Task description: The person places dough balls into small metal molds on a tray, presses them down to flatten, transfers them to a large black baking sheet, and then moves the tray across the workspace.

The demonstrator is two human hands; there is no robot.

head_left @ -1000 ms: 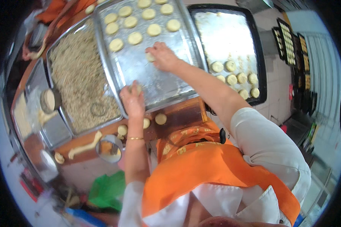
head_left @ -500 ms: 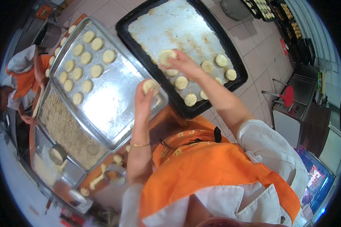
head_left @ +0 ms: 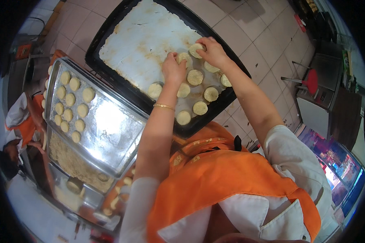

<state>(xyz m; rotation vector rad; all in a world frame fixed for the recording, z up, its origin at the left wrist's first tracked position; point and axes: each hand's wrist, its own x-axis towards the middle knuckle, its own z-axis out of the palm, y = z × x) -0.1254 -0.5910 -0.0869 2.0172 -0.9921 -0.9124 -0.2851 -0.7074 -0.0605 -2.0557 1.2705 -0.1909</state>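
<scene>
Over the black baking tray point(head_left: 79, 60), both my hands are side by side among pale round dough cakes. My left hand point(head_left: 174, 69) is closed on a dough cake point(head_left: 184, 60) at the tray's middle. Just to its right and a little farther away, my right hand point(head_left: 214, 52) grips another dough cake point(head_left: 196, 50) by its edge. Both cakes are at or close to the tray surface; I cannot tell whether they rest on it. Several more cakes, such as this dough cake point(head_left: 194, 77), lie on the tray's near right part, their tops speckled.
Left of the baking tray, a silver metal tray point(head_left: 113, 133) carries several smooth dough rounds. It overlaps a bin of tan crumbs point(head_left: 75, 162). A co-worker in an orange apron point(head_left: 26, 133) stands at far left. A red stool point(head_left: 311, 82) and tiled floor are at right.
My left hand has carried its dough cake from above the metal tray onto the black tray. My right hand has moved rightward across the tray. The whole view has shifted.
</scene>
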